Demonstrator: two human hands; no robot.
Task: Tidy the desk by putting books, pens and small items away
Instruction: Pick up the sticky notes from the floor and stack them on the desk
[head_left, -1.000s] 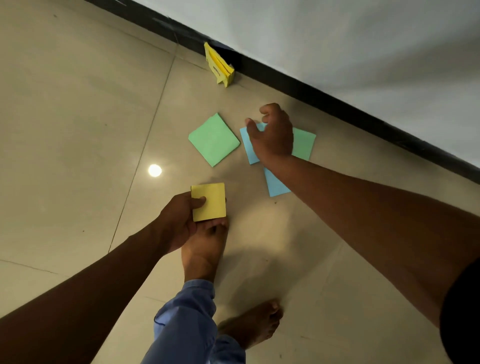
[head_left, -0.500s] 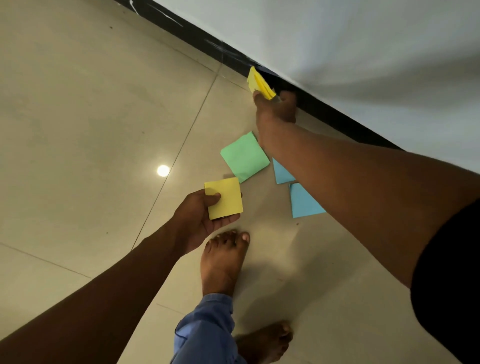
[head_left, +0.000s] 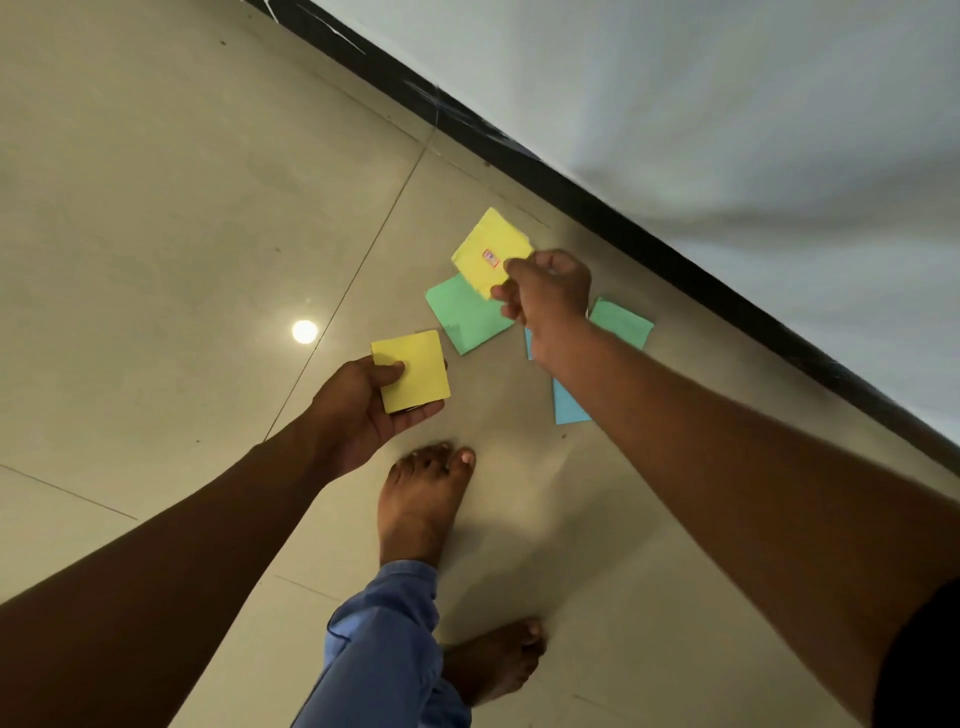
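Yellow paper in both hands. The right hand (head_left: 545, 293) pinches a yellow pad with a small red mark (head_left: 491, 252) by one corner, thumb on top and fingers curled beneath, holding it above the tiled floor (head_left: 156, 208). The left hand (head_left: 363, 405) cradles a second yellow pad (head_left: 415, 371) on its fingers, thumb pressed on the near edge.

Still down on the tiles: a green pad (head_left: 465, 319) just under the raised one, another green pad (head_left: 621, 322) close to the dark skirting (head_left: 675, 254), and blue sheets (head_left: 569, 408) partly hidden by the right forearm.

Risks, as judged:
- The corner pinch is slight — the raised pad could swing, fan open or drop during transfer to the left hand.
- Stacking further pads on an open palm invites sliding.
- A bare foot (head_left: 421, 499) stands near the blue sheets — a step forward could crease them.
- Thin sheets lying flat on smooth tile may resist a clean pick.
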